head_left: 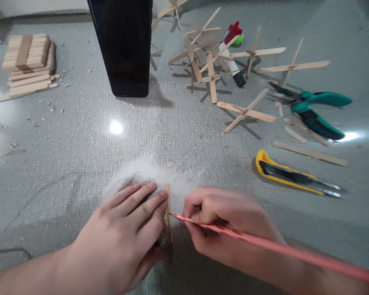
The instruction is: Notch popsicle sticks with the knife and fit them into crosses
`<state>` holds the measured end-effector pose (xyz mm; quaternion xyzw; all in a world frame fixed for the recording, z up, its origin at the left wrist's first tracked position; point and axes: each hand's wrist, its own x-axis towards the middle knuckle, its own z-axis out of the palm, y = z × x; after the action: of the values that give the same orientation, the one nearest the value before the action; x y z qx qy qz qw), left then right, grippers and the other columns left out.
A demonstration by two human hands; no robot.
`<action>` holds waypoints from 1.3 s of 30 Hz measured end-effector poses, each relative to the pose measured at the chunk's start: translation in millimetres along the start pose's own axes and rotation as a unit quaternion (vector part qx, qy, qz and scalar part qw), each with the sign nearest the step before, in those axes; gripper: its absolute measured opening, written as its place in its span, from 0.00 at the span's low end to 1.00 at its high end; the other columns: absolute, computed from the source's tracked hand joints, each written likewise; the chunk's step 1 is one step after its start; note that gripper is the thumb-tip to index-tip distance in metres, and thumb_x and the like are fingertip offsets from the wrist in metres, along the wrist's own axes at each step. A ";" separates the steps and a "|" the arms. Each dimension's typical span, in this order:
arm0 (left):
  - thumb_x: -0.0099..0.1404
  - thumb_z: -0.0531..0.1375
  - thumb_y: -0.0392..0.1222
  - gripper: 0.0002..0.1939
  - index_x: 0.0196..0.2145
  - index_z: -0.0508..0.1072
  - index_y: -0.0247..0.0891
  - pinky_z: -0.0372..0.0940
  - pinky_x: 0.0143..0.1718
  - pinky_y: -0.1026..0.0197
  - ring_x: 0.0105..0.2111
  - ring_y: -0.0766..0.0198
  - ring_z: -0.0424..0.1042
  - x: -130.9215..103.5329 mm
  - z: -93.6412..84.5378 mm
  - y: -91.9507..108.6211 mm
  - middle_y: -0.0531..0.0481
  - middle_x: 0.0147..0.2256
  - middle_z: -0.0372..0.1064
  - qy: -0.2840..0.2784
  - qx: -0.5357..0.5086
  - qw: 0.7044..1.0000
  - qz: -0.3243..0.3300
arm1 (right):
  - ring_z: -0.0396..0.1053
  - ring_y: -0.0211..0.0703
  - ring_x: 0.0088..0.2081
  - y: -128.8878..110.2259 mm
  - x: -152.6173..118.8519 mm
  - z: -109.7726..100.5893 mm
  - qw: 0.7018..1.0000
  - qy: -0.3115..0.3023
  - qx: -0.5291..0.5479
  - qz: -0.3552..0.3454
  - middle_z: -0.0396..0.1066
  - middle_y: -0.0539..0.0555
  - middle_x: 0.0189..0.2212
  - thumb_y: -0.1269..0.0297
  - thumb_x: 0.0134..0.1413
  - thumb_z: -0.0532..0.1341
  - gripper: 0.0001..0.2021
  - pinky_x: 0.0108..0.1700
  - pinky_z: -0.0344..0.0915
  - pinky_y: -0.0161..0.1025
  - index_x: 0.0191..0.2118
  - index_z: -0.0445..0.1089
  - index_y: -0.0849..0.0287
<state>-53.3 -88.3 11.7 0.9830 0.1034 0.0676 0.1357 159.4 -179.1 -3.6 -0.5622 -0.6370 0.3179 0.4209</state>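
Observation:
A wooden craft stick lies lengthwise away from me on the grey surface. My left hand steadies its left side, fingers close together and pressed down, with the index fingertip on the stick. The thumb is partly hidden under the palm. In my right hand a pink pencil is gripped like a pen, its point touching or very near the stick's right edge. A patch of pale dust spreads just beyond the left fingers.
A dark phone stands upright at the back. Left of it is a banded bundle of craft sticks. Several crossed-stick pieces and a glue stick lie back right. Green-handled pliers and a yellow utility knife sit at right.

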 end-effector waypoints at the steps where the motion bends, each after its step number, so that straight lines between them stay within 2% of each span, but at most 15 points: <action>1: 0.68 0.58 0.48 0.22 0.55 0.73 0.31 0.71 0.55 0.40 0.59 0.45 0.70 -0.3 -0.1 -0.1 0.44 0.60 0.67 0.001 0.000 1.000 -0.001 | 0.64 0.29 0.22 0.0 0.2 0.0 1.000 0.004 -0.002 0.001 0.69 0.45 0.24 0.79 0.52 0.60 0.15 0.25 0.59 0.28 0.26 0.53 0.56; 24: 0.67 0.60 0.49 0.24 0.55 0.73 0.31 0.71 0.56 0.39 0.58 0.44 0.70 -1.0 -0.1 -0.4 0.45 0.60 0.68 0.011 -0.006 1.000 -0.002 | 0.64 0.30 0.22 0.5 0.5 -1.0 1.000 -0.003 -0.004 -0.006 0.70 0.46 0.24 0.78 0.52 0.60 0.15 0.24 0.59 0.29 0.25 0.54 0.56; 33: 0.68 0.59 0.47 0.21 0.54 0.74 0.32 0.71 0.57 0.43 0.58 0.46 0.71 2.1 0.5 -0.9 0.47 0.59 0.69 0.016 -0.004 1.000 -0.006 | 0.65 0.30 0.23 -0.1 1.5 -0.3 1.000 0.015 -0.006 -0.003 0.70 0.46 0.25 0.77 0.54 0.60 0.14 0.26 0.62 0.29 0.26 0.56 0.55; 39: 0.68 0.59 0.48 0.21 0.53 0.74 0.32 0.72 0.55 0.41 0.57 0.45 0.72 1.6 -0.4 0.1 0.46 0.59 0.69 0.015 -0.003 1.000 -0.003 | 0.65 0.29 0.24 0.1 1.3 0.1 1.000 0.020 -0.011 -0.001 0.70 0.46 0.26 0.78 0.54 0.60 0.13 0.27 0.62 0.28 0.26 0.57 0.56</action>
<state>-51.8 -88.0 12.2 0.9811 0.1085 0.0818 0.1376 159.4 -177.8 -3.5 -0.5725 -0.6322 0.2995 0.4276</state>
